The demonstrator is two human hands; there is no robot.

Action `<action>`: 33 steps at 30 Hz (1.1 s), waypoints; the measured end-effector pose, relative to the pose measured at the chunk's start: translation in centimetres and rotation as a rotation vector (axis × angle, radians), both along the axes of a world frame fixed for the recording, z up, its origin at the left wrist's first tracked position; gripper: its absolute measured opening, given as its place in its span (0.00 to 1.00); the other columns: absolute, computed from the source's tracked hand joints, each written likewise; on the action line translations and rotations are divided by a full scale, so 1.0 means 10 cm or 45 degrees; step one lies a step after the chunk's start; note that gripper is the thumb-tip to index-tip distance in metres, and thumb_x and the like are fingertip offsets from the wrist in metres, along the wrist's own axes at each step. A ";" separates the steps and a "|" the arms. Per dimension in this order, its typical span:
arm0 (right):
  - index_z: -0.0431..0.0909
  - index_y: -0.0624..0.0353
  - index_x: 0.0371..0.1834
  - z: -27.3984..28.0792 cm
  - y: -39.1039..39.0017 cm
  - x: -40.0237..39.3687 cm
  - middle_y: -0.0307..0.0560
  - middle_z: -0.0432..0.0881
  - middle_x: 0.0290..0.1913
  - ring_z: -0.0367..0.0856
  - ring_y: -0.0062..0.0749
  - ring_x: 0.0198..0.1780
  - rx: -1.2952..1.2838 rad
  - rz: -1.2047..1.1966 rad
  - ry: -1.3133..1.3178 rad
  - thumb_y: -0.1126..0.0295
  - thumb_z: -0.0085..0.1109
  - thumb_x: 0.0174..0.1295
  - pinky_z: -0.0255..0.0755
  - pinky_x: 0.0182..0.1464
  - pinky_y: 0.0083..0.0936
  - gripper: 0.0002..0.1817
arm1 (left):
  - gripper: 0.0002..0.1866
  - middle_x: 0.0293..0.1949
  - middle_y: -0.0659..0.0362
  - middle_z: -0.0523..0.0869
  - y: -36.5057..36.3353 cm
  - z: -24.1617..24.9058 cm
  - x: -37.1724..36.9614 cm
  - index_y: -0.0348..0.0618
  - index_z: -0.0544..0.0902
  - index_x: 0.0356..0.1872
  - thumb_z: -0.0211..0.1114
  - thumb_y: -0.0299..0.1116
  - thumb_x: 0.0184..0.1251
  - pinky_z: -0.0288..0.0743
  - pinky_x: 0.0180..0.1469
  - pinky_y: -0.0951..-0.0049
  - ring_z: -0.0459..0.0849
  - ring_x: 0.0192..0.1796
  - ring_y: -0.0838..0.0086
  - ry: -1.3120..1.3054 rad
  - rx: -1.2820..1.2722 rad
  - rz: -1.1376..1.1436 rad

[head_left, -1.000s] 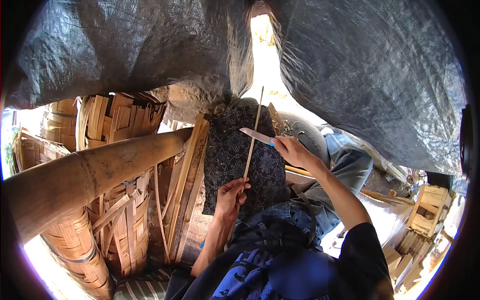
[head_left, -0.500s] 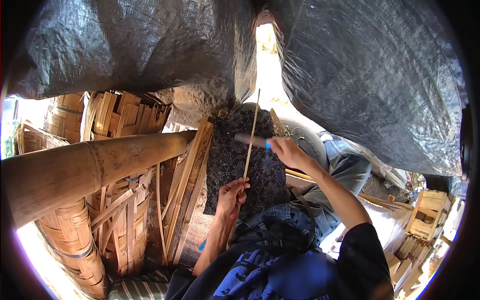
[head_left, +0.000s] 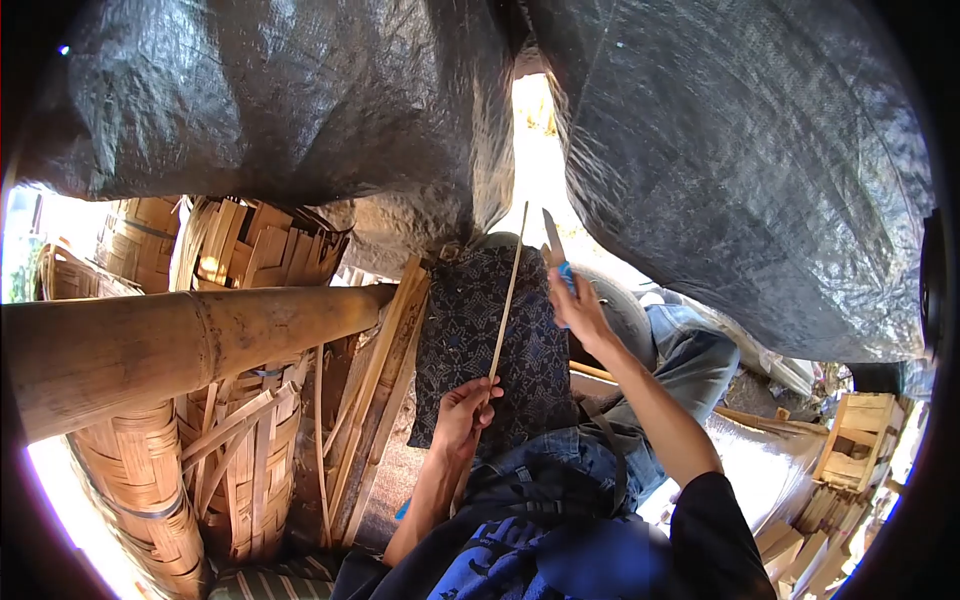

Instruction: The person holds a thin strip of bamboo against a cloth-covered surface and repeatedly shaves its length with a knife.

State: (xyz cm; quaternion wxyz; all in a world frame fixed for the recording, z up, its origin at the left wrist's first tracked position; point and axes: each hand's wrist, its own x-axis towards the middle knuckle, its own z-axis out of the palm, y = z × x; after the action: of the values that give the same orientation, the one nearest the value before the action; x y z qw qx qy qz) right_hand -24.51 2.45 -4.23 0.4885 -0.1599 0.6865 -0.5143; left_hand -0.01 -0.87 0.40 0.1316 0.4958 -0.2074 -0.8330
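Note:
My left hand (head_left: 465,415) pinches a thin bamboo strip (head_left: 509,305) near its lower end, above my lap. The strip points up and away, its far tip standing free against the bright gap. My right hand (head_left: 580,312) is wrapped round the blue handle of a knife (head_left: 553,240), its blade pointing upward. The blade sits just right of the strip's upper part, apart from it. Beneath both lies a dark patterned cloth (head_left: 470,335), draped from my lap forward.
A thick bamboo pole (head_left: 250,325) runs in from the left toward the cloth. Woven bamboo baskets (head_left: 140,480) stand beyond and below it. Dark tarpaulin sheets (head_left: 740,160) hang ahead. Split bamboo slats (head_left: 375,400) lean beside the cloth; a wooden crate (head_left: 857,440) is at far right.
My right hand has swung the knife from lying across the strip to upright on its right side. My left hand keeps its pinch on the strip, hardly moved.

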 end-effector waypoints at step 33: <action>0.71 0.61 0.26 -0.09 0.01 -0.05 0.43 0.70 0.16 0.68 0.26 0.15 0.026 0.593 0.793 0.57 0.41 0.74 0.60 0.18 0.32 0.21 | 0.22 0.13 0.70 0.55 -0.13 0.06 0.45 0.45 0.72 0.30 0.42 0.50 0.77 0.45 0.15 0.81 0.50 0.13 0.85 0.068 0.279 -0.401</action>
State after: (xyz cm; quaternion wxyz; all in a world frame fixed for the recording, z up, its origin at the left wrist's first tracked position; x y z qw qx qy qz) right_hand -25.00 2.53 -5.17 0.3619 -0.4553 0.7523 -0.3094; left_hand 4.46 -2.16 1.02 -0.0497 0.4463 -0.1870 -0.8737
